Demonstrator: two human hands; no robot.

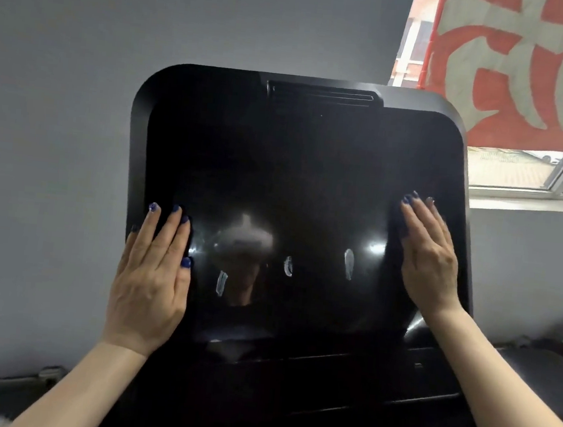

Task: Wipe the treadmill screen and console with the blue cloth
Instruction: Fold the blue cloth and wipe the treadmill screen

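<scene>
The treadmill's large black screen [293, 180] fills the middle of the head view, glossy and dark, with three white smears [348, 264] low on the glass. My left hand [150, 280] lies flat against the screen's lower left edge, fingers straight. My right hand [430, 262] lies flat against the right edge, fingers straight and pointing up. Below the screen the black console [325, 389] slopes toward me. No blue cloth is in view.
A grey wall [58, 123] stands behind the treadmill. At the upper right is a window [518, 170] with a red and white banner [514, 63] hanging across it. A dark surface [540, 369] sits at the right below the sill.
</scene>
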